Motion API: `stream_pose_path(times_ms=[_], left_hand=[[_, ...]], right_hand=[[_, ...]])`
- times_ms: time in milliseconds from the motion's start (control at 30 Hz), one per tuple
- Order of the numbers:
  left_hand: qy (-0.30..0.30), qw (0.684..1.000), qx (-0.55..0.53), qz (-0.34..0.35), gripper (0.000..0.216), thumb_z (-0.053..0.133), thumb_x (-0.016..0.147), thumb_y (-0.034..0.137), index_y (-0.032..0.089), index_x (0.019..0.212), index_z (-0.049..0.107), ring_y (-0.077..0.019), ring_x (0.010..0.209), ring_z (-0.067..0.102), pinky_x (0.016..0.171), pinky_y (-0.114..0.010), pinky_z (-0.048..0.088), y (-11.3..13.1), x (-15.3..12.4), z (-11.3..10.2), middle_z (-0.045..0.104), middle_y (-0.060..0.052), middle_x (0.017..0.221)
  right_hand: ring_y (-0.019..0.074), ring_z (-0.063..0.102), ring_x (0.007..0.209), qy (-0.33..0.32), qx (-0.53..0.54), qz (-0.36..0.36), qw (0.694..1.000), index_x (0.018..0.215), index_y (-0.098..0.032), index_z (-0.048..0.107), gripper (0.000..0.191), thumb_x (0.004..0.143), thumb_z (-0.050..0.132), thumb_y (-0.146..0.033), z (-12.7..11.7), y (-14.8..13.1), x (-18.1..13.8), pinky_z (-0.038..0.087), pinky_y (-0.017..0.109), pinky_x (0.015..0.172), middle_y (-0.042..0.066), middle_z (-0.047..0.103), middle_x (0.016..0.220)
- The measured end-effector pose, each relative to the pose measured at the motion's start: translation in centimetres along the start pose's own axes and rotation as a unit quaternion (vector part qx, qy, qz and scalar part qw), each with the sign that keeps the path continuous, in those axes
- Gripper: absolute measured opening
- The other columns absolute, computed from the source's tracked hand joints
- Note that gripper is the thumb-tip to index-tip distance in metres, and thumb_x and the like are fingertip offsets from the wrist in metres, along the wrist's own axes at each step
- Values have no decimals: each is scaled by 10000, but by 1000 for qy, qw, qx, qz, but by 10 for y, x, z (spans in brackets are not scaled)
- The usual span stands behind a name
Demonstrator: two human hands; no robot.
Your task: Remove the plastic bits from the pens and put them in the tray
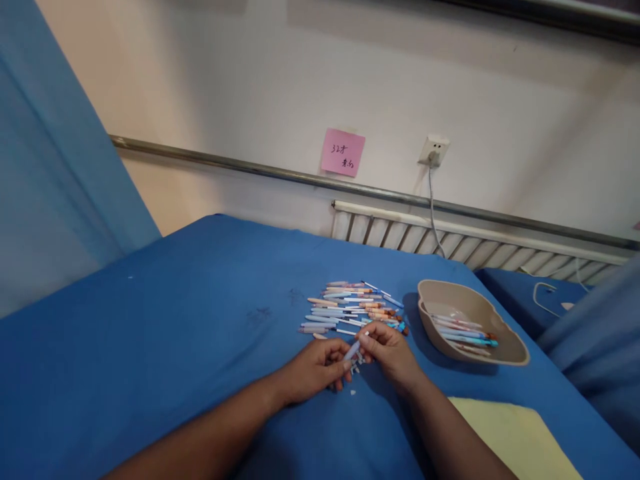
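Observation:
My left hand [320, 368] is closed around the lower end of a pale lavender pen barrel [352, 350], held at a slant above the blue cloth. At its upper end my right hand [393, 353] pinches a small white piece [367, 333], mostly hidden by the fingers. Just beyond both hands lie rows of pen parts [327, 311]: pastel barrels, thin white refills and decorated pieces in orange, brown and blue. Several tiny white bits [356, 367] are scattered on the cloth beneath my hands.
A beige tray [510, 343] at the right holds several pens [465, 333]. Nearer me is a yellow pad [510, 427], partly behind my right forearm. Blue cloth [165, 347] covers the bed-like surface. Behind it are a radiator [400, 233], a rail and a socket [434, 150] with a plugged-in cable.

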State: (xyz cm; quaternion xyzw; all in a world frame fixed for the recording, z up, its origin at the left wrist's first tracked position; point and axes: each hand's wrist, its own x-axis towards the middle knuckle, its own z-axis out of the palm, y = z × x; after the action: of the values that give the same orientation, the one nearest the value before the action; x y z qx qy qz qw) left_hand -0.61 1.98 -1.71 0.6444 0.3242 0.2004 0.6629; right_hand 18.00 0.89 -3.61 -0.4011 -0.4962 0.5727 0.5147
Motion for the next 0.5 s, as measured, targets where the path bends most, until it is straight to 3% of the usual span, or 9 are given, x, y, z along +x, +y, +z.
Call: stream_pose_path(times_ms=[133,367,500], left_hand=[[-12,1000,-11,-16,307,604,799,457,164,888,575,-102,572,579,554,-228,440,1,0,0,659,-10,730],[-28,999,-19,-6,303,610,807,421,158,955,586,-111,636,585,621,-247,454,-1,1,-3,653,-28,802],[-24,1000,1,3,287,578,828,435,157,896,574,-87,574,534,569,-223,421,-1,2,-5,611,1,738]], right_hand=[[81,444,444,22,-14,-7,1000,705,-182,583,307,717,703,-464,-2,-2,1,344,210,462,-46,547,526],[83,468,447,-25,-49,-11,998,672,-176,580,314,707,711,-458,3,-5,1,365,214,468,-26,606,548],[79,481,455,-47,-49,-5,998,669,-168,597,307,702,716,-450,7,-2,1,374,211,467,-21,611,576]])
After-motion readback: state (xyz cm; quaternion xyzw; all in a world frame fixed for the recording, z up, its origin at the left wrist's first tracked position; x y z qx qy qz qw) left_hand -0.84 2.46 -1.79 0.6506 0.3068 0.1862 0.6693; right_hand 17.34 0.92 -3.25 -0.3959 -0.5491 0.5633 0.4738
